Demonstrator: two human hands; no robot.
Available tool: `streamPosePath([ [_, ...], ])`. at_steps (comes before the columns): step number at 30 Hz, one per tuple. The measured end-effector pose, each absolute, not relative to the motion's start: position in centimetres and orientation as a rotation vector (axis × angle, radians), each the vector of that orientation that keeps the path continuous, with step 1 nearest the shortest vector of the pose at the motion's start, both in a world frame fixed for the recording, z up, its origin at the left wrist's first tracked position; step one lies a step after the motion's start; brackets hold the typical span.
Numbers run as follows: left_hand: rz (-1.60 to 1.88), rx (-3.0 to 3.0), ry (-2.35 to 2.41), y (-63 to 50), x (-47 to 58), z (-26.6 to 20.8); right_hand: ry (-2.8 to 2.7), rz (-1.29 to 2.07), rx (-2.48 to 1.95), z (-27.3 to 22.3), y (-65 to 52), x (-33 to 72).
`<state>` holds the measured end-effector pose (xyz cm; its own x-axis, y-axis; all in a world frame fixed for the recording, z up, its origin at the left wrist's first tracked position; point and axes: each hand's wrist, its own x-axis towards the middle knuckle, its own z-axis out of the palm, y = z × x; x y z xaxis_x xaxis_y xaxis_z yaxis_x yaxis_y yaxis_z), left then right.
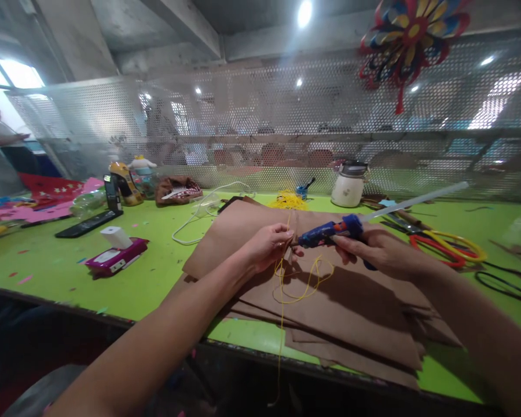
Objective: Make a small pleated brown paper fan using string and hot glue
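My right hand (375, 249) is wrapped round a blue glue gun (330, 231), with a long pale glue stick (417, 200) jutting from its back end. The gun's nozzle points left and meets the fingers of my left hand (272, 246). Those fingers pinch a small brown strip (287, 252) together with yellow string (282, 301); how the two are joined is hidden. Loops of the string lie over brown paper sheets (351, 307), and one end hangs past the table's front edge. The stacked sheets lie under both hands.
Scissors with red and yellow handles (454, 246) lie at right. Behind the paper are a yellow string heap (289, 200) and a white jar (348, 184). A purple power strip (117, 256) sits left on the green table (156, 255). A perforated metal screen (252, 121) stands behind.
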<state>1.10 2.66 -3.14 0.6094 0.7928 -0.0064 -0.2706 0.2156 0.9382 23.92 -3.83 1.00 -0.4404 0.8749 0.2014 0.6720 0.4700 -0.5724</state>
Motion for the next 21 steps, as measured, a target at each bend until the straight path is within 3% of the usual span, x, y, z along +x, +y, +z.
streamPosePath([
  [4,0.793,1.108,0.551,2.83,1.13,-3.32,-2.228,0.485,-1.317,0.99,-3.88,23.77],
  [21,0.799,1.128,0.591,2.91,1.00,-3.26,-2.241,0.664,-1.186,1.64,-4.36,23.71],
])
